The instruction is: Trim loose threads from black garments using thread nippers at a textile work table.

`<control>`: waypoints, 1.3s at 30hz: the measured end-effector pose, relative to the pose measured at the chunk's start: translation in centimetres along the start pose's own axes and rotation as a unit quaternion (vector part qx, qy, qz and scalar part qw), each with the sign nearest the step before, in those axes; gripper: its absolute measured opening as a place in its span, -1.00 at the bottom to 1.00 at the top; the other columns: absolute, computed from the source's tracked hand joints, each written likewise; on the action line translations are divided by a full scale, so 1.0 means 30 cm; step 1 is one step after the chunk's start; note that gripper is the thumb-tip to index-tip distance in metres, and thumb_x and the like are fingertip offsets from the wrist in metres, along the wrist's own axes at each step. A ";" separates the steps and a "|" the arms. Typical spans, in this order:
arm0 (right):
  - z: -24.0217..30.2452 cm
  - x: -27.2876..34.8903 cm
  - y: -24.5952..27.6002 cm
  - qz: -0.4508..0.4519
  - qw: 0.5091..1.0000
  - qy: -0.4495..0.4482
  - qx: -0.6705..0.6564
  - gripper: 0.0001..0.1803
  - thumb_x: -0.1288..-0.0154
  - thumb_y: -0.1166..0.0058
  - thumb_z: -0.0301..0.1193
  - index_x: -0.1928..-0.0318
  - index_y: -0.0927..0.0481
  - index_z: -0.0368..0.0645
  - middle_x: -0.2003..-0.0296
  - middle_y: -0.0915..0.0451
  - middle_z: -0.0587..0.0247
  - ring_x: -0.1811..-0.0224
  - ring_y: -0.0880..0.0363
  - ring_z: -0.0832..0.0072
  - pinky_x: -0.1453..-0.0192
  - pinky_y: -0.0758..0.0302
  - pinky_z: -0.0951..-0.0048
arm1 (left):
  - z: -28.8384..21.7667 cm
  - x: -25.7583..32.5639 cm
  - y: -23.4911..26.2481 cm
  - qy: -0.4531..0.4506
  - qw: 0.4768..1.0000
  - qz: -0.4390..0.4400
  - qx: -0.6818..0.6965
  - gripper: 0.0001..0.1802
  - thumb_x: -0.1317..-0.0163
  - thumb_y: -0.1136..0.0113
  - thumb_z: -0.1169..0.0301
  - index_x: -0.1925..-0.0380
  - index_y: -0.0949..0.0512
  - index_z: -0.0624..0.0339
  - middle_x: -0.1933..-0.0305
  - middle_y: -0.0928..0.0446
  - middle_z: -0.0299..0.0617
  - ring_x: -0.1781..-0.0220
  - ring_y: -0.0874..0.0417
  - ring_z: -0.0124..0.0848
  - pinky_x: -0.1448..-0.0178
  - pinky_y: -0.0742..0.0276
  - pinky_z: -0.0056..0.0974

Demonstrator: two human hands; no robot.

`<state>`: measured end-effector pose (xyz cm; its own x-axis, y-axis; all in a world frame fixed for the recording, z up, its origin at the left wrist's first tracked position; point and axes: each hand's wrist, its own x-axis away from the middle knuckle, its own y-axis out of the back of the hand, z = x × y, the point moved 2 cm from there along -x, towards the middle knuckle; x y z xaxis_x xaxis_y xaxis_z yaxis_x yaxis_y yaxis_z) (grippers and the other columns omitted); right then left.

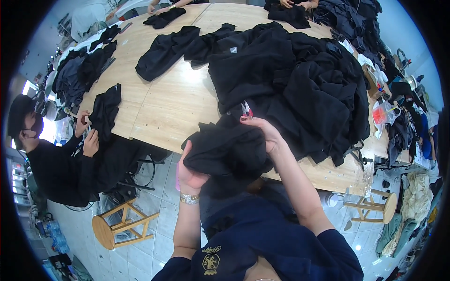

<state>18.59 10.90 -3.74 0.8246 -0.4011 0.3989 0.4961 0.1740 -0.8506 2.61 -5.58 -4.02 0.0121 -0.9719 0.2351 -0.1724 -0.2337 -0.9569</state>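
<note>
A black cloth garment is bunched up in front of me at the table's near edge, its lower part hanging over that edge. My left hand is closed on its left side, the thumb upright against the cloth. My right hand grips the right side, its fingers partly hidden by the fabric. Small thread snips with red on the handles stick up from the right hand, blades pointing away from me. Just beyond lies a large heap of black garments, close to the right hand.
More black garments lie across the wooden table. At the left a seated co-worker handles black cloth; other people's hands work at the far edge. Wooden stools stand on the tiled floor. A plastic drink cup is at the right.
</note>
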 end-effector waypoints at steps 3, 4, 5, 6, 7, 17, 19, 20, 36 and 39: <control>-0.026 -0.027 0.039 0.005 0.997 -0.053 -0.053 -0.96 -0.23 -0.06 -0.55 0.30 -0.52 -0.23 0.33 -0.63 0.07 0.32 -0.67 0.30 0.14 -0.64 0.32 | 0.005 -0.006 0.009 -0.023 0.999 -0.046 -0.003 -0.36 -0.40 0.25 -0.04 -0.21 -0.34 0.25 -0.26 -0.38 -0.02 -0.30 -0.37 -0.14 -0.35 -0.29 -0.07; -0.034 -0.034 0.046 -0.001 0.996 -0.055 -0.063 -0.97 -0.23 -0.06 -0.55 0.30 -0.52 -0.23 0.34 -0.63 0.05 0.33 -0.67 0.27 0.15 -0.64 0.30 | 0.005 -0.006 0.012 -0.044 0.995 -0.087 -0.003 -0.35 -0.39 0.24 -0.06 -0.20 -0.34 0.25 -0.26 -0.38 -0.02 -0.32 -0.36 -0.15 -0.35 -0.28 -0.08; -0.039 -0.044 0.052 -0.002 0.996 -0.054 -0.064 -0.97 -0.23 -0.06 -0.55 0.30 -0.52 -0.23 0.34 -0.63 0.05 0.33 -0.67 0.27 0.15 -0.64 0.30 | 0.005 -0.010 0.016 -0.043 0.995 -0.087 -0.003 -0.35 -0.39 0.24 -0.06 -0.20 -0.34 0.25 -0.26 -0.38 -0.02 -0.32 -0.36 -0.15 -0.35 -0.28 -0.08; -0.046 -0.050 0.054 -0.012 0.997 -0.054 -0.063 -0.97 -0.23 -0.06 -0.55 0.30 -0.52 -0.22 0.33 -0.63 0.04 0.32 -0.67 0.27 0.14 -0.64 0.29 | 0.007 -0.009 0.020 -0.043 0.996 -0.082 0.000 -0.34 -0.38 0.23 -0.07 -0.20 -0.35 0.27 -0.26 -0.38 -0.02 -0.31 -0.36 -0.15 -0.36 -0.28 -0.09; -0.051 -0.054 0.058 -0.022 0.996 -0.054 -0.061 -0.96 -0.22 -0.06 -0.54 0.30 -0.52 -0.21 0.33 -0.63 0.04 0.31 -0.67 0.27 0.13 -0.64 0.27 | 0.009 -0.009 0.027 -0.044 0.996 -0.078 0.004 -0.34 -0.37 0.22 -0.07 -0.19 -0.36 0.28 -0.25 -0.39 -0.02 -0.30 -0.37 -0.15 -0.37 -0.27 -0.10; -0.016 -0.063 0.041 -0.086 0.994 0.048 -0.056 -0.92 -0.20 -0.09 -0.53 0.29 -0.49 -0.14 0.33 -0.61 0.13 0.27 -0.64 0.29 0.04 -0.60 0.23 | -0.020 -0.044 0.151 -0.040 0.987 0.026 0.153 -0.48 -0.39 0.12 0.11 -0.07 -0.43 0.38 -0.19 -0.44 0.02 -0.22 -0.47 -0.19 -0.32 -0.35 -0.16; -0.018 -0.054 0.016 -0.077 0.994 0.044 -0.057 -0.91 -0.20 -0.11 -0.51 0.27 -0.51 -0.16 0.32 -0.62 0.13 0.25 -0.63 0.31 0.00 -0.58 0.22 | -0.017 -0.037 0.138 -0.038 0.985 -0.020 0.166 -0.49 -0.39 0.12 0.14 -0.06 -0.42 0.41 -0.14 -0.48 0.02 -0.17 -0.50 -0.20 -0.31 -0.37 -0.15; -0.020 -0.050 0.002 -0.079 0.994 0.042 -0.059 -0.91 -0.20 -0.11 -0.51 0.27 -0.51 -0.16 0.32 -0.62 0.13 0.25 -0.63 0.31 0.00 -0.58 0.22 | -0.014 -0.034 0.127 -0.039 0.985 -0.023 0.167 -0.49 -0.39 0.12 0.14 -0.06 -0.42 0.41 -0.14 -0.48 0.02 -0.17 -0.50 -0.20 -0.31 -0.37 -0.15; -0.023 0.010 -0.046 -0.063 0.969 0.212 -0.109 -0.89 -0.17 -0.14 -0.53 0.27 -0.53 -0.10 0.33 -0.61 0.25 0.25 -0.62 0.39 0.01 -0.55 0.34 | 0.171 0.064 0.164 0.050 0.851 -0.186 -0.489 -0.77 -0.35 -0.05 0.26 0.26 -0.50 0.22 0.24 -0.59 -0.07 0.31 -0.69 -0.37 0.25 -0.65 -0.21; 0.023 0.073 -0.047 -0.130 0.951 0.272 -0.061 -0.81 -0.16 -0.16 -0.51 0.20 -0.52 -0.07 0.26 -0.59 0.26 0.17 -0.60 0.38 0.01 -0.54 0.31 | 0.107 0.052 0.118 -0.100 0.994 -0.001 -0.045 -0.65 -0.46 0.25 0.24 -0.01 -0.45 0.18 -0.07 -0.52 -0.06 -0.26 -0.42 -0.17 -0.37 -0.25 0.09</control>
<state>19.88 10.39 -1.43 0.3987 -0.8282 0.3939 0.6018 -0.0878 -0.7938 5.17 -8.02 -7.57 0.2070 -0.9598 0.1894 -0.2591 -0.2405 -0.9354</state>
